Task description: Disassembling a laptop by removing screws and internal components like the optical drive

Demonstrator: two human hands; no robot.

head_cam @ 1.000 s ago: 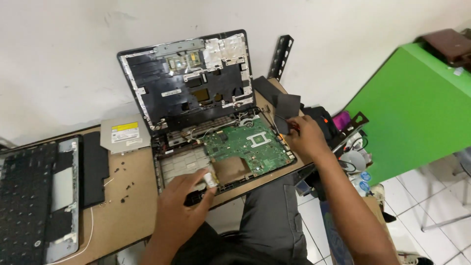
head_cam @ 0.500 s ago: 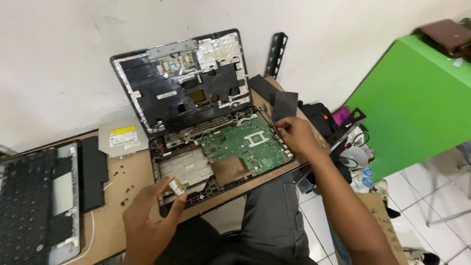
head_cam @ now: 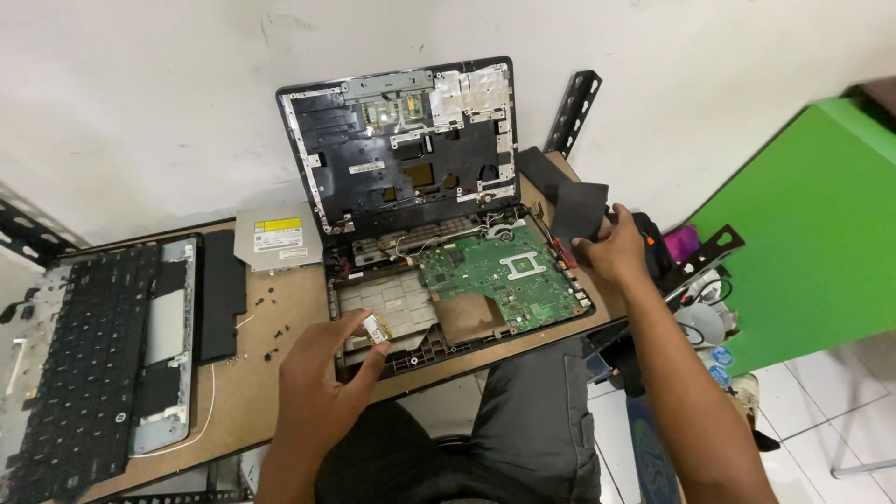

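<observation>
At the left end of the brown wooden table (head_cam: pixel 271 373) lies a detached black keyboard (head_cam: pixel 79 359) in its silver-grey frame, a flat black panel (head_cam: pixel 222 294) just beside it. A silver optical drive (head_cam: pixel 277 238) rests near the white wall (head_cam: pixel 140 103). Small black screws (head_cam: pixel 271 313) are scattered between. A bright green board (head_cam: pixel 817 233) stands at right, a black perforated metal bracket (head_cam: pixel 571 112) leaning against the wall.

Brown wooden table (head_cam: pixel 280 373), opened laptop chassis (head_cam: pixel 439 233), silver optical drive (head_cam: pixel 277 238), detached black keyboard (head_cam: pixel 79 364), loose black screws (head_cam: pixel 271 308)
</observation>
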